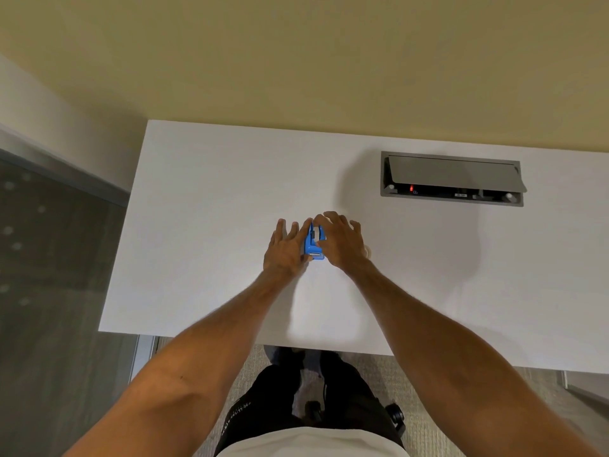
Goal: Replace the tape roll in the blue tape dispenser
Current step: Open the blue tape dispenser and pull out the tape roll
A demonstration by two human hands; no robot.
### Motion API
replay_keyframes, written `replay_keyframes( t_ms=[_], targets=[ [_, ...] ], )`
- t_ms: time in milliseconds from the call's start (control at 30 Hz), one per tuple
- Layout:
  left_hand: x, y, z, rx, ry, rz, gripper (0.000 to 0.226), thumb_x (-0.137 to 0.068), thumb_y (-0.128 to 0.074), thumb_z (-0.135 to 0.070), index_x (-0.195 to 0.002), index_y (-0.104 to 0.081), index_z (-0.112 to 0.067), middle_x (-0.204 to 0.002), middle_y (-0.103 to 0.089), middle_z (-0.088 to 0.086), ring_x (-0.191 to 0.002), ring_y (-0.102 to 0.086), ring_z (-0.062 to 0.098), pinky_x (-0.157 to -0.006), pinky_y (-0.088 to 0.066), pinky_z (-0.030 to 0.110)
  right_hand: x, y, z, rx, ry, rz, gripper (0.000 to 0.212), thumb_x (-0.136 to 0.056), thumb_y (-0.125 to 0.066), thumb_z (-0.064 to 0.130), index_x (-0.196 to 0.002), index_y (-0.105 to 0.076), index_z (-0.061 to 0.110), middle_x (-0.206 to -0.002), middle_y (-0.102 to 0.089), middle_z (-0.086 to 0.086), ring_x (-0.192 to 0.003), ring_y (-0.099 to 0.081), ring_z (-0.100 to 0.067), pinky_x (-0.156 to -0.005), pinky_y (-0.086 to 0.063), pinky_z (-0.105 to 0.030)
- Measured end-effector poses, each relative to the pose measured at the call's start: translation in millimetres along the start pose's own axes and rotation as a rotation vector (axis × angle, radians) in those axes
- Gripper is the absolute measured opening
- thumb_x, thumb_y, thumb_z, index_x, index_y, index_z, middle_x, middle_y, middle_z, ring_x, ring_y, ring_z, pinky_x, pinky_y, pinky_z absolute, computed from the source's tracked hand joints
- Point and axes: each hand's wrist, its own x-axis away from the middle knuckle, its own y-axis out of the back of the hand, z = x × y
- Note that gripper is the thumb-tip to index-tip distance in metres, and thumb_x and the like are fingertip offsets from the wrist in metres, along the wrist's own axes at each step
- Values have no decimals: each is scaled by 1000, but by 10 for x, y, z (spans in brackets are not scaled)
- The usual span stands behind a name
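Right now the dispenser [313, 247] sits on the white desk [204, 199], about mid-width and well back from my edge, with its cutter end toward me and a pale roll [317, 233] showing in the cradle at the far end. My left hand [286, 250] is pressed against its left side, fingers spread forward and thumb low by the cutter. My right hand [341, 240] covers the right side, with fingers curled over the top near the roll. Both hands are touching the body, but I cannot tell whether either one is truly clamped on it or just resting there.

I judge the step to be freeing the roll. To do it well, I would let the left hand pin the base flat and keep the thumb clear of the toothed edge. The right fingertips should lift the roll and its hub straight up out of the slots, not twist. Something pale peeks out by my right wrist [368, 251]; perhaps the spare, I can't say. The open cable hatch [451, 178] lies well off to the right, out of the way.
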Motion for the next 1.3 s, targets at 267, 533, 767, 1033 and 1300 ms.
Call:
replay_keyframes(
  t_ms=[267,533,767,1033,1300],
  targets=[
    [52,150,9,116,-100,160,98,-107,-57,-15,-170,18,-10,-181,13,8,-171,10,29,-141,-5,45,154,66,28,-133,-1,-26,45,-100,-69,27,-142,-55,19,-146,-57,0,-133,-57,-19,-114,-44,-37],
    [387,288,-84,509,-70,-100,68,-111,-43,-18,-173,-14,-13,-179,-24,4,-167,-26,24,-137,-25,42,437,166,144,-484,-90,-144,40,-99,-70,22,-138,-64,18,-139,-68,0,-126,-62,-21,-109,-50,-41],
    [533,412,-248,923,102,-192,34,-105,-48,4,-128,-73,0,-120,-77,23,-115,-74,43,-107,-60,53,675,204,199,-760,-86,-211,39,-94,-76,11,-133,-70,17,-130,-72,1,-119,-62,-21,-103,-55,-36],
    [511,478,-432,1545,299,49,40,-113,-45,-14,-136,-67,9,-134,-72,32,-130,-71,43,-119,-54,48,753,343,63,-893,-80,-193,40,-94,-68,-1,-129,-74,17,-127,-76,-1,-119,-67,-21,-108,-55,-45],
    [518,438,-573,1672,302,-64,39,-110,-58,-11,-140,-63,15,-115,-70,31,-93,-72,32,-114,-57,47,767,449,-53,-893,-74,-180,38,-98,-71,8,-134,-72,20,-128,-75,1,-120,-70,-20,-105,-59,-34]
  ],
)
